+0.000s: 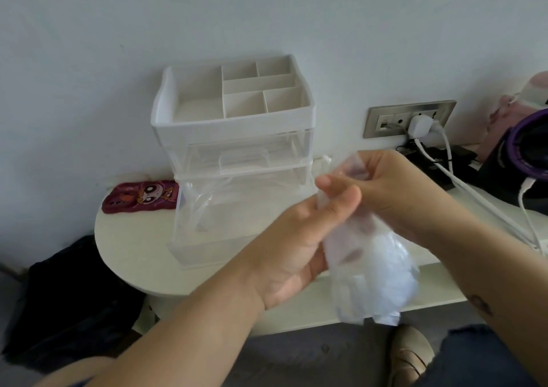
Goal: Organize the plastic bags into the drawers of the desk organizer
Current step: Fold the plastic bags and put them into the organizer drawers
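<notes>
1. Both hands are up front: the left hand [296, 238] pinches the clear plastic bag [376, 271] near its top, thumb over curled fingers.
2. The right hand [394, 190] grips the bag's top edge, just above and right of the left fingers; the rest hangs below them.
3. Beyond the fingers, the desk organizer [234, 125] stands on the worktop [127, 253], its bottom drawer [237, 238] pulled out, a second bag [201, 205] lying inside.
</notes>
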Available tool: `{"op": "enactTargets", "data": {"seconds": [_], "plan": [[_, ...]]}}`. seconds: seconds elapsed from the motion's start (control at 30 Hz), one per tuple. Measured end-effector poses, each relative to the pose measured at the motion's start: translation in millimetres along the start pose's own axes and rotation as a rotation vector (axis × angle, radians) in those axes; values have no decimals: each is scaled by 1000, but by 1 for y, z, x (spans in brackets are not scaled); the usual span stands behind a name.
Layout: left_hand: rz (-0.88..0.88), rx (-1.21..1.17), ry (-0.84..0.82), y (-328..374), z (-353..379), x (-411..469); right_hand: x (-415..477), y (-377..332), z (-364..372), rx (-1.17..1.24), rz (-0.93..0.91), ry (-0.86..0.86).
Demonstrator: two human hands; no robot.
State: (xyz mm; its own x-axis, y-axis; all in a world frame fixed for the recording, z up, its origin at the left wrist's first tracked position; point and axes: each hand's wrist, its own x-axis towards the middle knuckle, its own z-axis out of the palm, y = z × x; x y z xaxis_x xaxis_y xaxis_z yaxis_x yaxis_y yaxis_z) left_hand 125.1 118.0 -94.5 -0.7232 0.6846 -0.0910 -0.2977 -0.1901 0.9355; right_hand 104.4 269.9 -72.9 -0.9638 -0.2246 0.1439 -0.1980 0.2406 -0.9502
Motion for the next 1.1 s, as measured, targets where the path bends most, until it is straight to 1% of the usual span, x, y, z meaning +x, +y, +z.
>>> {"op": "enactTargets", "data": {"seconds": [0.07,0.17,0.27,0.33,0.43,0.57,0.63,0.7,0.8,0.83,0.9,0.97,1.0,1.03,1.1], "plan": [[28,-84,51,12,-5,-1,4,-8,4,-18,-67,-18],[66,-113,151,23,-17,-4,14,-16,13,52,-95,-64],[89,-82,164,29,-26,-9,26,-16,19,127,-89,-39],[88,-103,170,33,-33,-12,31,-16,23,241,-70,-19],[78,-197,215,38,-46,-17,41,-17,28,530,20,69],[70,-300,289,45,-65,-28,48,-22,26,904,175,111],[92,-316,347,47,-73,-34,48,-24,24,951,218,189],[138,-339,436,50,-82,-37,48,-27,23,969,221,262],[277,-420,617,57,-92,-43,53,-36,16,1051,121,367],[322,-419,688,60,-95,-45,55,-41,13,1036,70,419],[386,-343,800,66,-104,-50,61,-55,8,949,-36,497],[413,-252,843,72,-112,-60,66,-72,13,782,-110,504],[401,-194,812,75,-114,-66,68,-81,20,650,-122,473],[360,-118,740,77,-116,-71,70,-87,29,494,-116,417],[211,52,533,79,-119,-85,75,-91,51,191,-74,223]]}}
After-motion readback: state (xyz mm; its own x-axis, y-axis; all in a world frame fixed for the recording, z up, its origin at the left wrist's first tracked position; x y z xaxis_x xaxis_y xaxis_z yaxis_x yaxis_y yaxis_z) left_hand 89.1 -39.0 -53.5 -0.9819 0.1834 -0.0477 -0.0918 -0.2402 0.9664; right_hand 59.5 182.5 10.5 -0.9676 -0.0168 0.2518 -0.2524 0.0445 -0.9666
